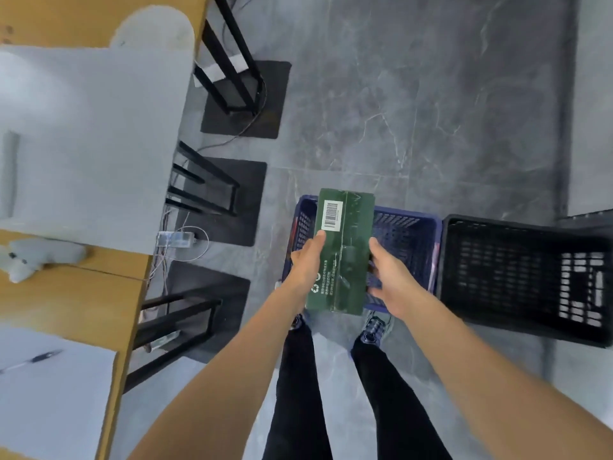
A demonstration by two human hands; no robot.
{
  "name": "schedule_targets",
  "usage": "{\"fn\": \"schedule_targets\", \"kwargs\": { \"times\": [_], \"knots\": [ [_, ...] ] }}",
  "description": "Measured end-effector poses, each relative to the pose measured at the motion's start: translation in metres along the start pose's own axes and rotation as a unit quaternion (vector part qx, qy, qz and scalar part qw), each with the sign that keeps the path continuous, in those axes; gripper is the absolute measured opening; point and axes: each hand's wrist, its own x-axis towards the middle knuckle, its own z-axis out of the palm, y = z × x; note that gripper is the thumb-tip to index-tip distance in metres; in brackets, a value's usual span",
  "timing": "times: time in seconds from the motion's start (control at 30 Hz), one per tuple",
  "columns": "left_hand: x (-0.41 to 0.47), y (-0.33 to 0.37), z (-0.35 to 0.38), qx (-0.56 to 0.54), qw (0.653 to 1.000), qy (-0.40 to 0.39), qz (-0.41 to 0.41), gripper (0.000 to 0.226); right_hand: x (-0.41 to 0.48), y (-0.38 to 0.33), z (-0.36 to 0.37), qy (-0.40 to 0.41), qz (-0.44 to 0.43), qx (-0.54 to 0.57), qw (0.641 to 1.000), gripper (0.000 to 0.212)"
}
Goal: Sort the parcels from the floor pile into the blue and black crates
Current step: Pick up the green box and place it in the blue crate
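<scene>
A dark green parcel (346,234) with a white barcode label is held above the blue crate (406,234), which stands on the floor in front of my feet. My left hand (306,263) grips the parcel's left edge, thumb near the label. On the parcel's right side, my right hand (388,273) presses against it with fingers underneath. The black crate (517,277) stands directly right of the blue one, touching it. The floor pile is out of view.
A wooden table (66,313) with grey sheets, a grey plush toy (30,257) and a pen (36,358) runs along the left. Black table legs on dark pads (245,104), a power strip and cables lie beside it. Grey marble floor (414,94) stretches beyond the crates.
</scene>
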Motion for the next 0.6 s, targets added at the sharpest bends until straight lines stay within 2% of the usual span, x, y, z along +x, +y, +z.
{"fn": "schedule_targets", "kwargs": {
  "times": [0.13, 0.23, 0.3, 0.43, 0.53, 0.6],
  "knots": [
    [0.083, -0.014, -0.004, 0.04, 0.999, 0.0, -0.032, 0.1, 0.078, 0.013, 0.01, 0.02, 0.029, -0.012, 0.999, 0.058],
    [0.146, -0.027, -0.006, 0.063, 0.997, 0.005, -0.038, 0.105, 0.146, 0.03, 0.018, 0.016, 0.034, -0.014, 0.999, 0.06],
    [0.181, -0.036, -0.009, 0.074, 0.996, -0.001, -0.044, 0.103, 0.186, 0.043, 0.025, 0.019, 0.036, -0.015, 0.999, 0.061],
    [0.241, -0.06, -0.017, 0.096, 0.994, -0.004, -0.055, 0.087, 0.255, 0.075, 0.036, 0.011, 0.055, -0.027, 0.998, 0.076],
    [0.281, -0.076, -0.02, 0.13, 0.989, 0.006, -0.068, 0.094, 0.292, 0.09, 0.046, 0.017, 0.059, -0.03, 0.998, 0.063],
    [0.306, -0.085, -0.018, 0.143, 0.987, 0.009, -0.077, 0.093, 0.315, 0.097, 0.048, 0.021, 0.061, -0.033, 0.997, 0.066]
  ]
}}
